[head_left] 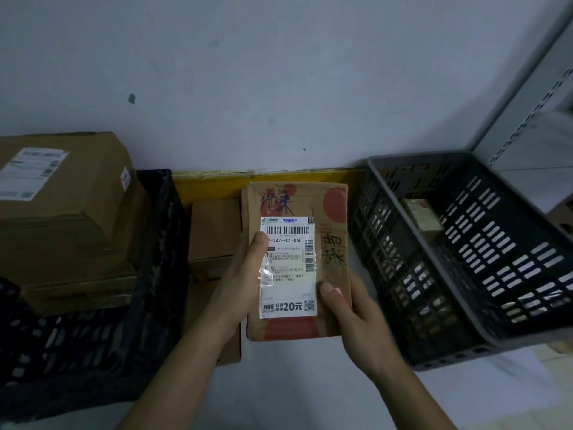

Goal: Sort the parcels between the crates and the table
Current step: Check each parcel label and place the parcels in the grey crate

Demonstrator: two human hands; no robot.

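From where I stand, the black crate [148,274] sits at nine o'clock, packed with big cardboard boxes [62,218] stacked above its rim, so anything added there would have to go on top and be set flat or it may slide. Beside it, toward ten o'clock of the hands, more brown boxes [214,231] lie on the table [294,383] against a yellow strip [210,184] at the wall. In the middle, the parcel [297,262], a flat, creased cardboard packet with red patches, handwriting and a white shipping label [288,268], is held up over the table between both hands. The left hand [245,274] grips its left edge, thumb curled onto the label near the barcode; the right hand [350,318] grips the lower right corner, thumb pressed on the face. I judge the person is reading the label to decide where it belongs. To do this well, keep the label facing up and both thumbs clear of the printed code, hold the packet level, then carry it low rather than toss it. At three o'clock the gray crate [465,259] is tilted, nearly empty, with one small box [423,215] deep inside; a packet put there should be laid on the floor of the crate so it does not slip down the slope. A metal shelf upright [533,97] rises at two o'clock.
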